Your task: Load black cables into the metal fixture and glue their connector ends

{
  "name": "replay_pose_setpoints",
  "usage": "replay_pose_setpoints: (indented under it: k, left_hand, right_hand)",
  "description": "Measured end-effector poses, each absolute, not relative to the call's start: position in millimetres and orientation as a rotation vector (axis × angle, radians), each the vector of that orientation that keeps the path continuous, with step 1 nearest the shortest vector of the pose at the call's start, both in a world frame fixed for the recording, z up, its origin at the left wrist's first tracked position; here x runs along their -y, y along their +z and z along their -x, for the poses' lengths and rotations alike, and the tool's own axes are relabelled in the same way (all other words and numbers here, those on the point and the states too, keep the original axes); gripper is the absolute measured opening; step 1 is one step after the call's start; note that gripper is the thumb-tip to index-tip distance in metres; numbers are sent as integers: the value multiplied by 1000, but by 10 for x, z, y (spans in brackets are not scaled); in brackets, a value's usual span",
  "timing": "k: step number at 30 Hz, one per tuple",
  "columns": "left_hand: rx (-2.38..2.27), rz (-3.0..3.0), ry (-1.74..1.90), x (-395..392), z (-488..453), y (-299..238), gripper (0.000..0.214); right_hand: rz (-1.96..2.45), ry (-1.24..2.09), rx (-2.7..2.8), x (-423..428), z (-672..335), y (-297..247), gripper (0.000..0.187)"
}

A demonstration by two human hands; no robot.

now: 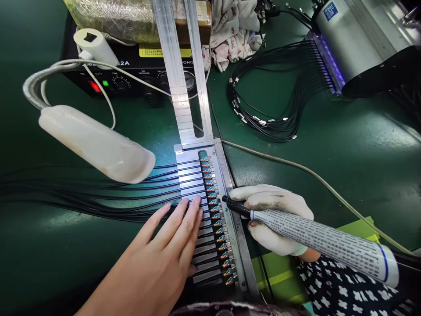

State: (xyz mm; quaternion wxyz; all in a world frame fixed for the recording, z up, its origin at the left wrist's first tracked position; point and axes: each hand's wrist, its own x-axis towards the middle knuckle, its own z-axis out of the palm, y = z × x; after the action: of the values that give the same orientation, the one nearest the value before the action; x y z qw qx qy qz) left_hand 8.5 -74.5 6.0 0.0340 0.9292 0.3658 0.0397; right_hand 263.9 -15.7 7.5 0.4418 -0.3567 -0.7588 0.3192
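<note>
My bare left hand (173, 245) lies over the black cables (161, 193), its fingers stretched out and fingertips resting on the metal fixture. Cable ends lie side by side across this fixture (217, 151), with small connectors and coloured wires (219, 223) in a row along its slot. In a white glove with bare fingertips, my right hand (279, 215) closes around a glue dispensing syringe (315, 235) wrapped in a printed label. The syringe's dark nozzle points left, close to the middle connectors; whether it touches them I cannot tell.
A white lamp head (98, 142) on a flexible neck hangs above the cables at left. Behind stands a black dispenser unit (134, 77) with lit switches. Coiled black cables (263, 120) run to a silver machine (358, 44) with violet light. A thin hose (296, 164) crosses the right side.
</note>
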Motion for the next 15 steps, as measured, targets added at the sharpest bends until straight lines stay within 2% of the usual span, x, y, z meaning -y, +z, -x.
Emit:
replay_pose_setpoints:
  k: [15]
  left_hand:
    - [-1117,-2844,102,747,-78,47,66]
  right_hand:
    - [864,814,1889,152,-2637,83,16]
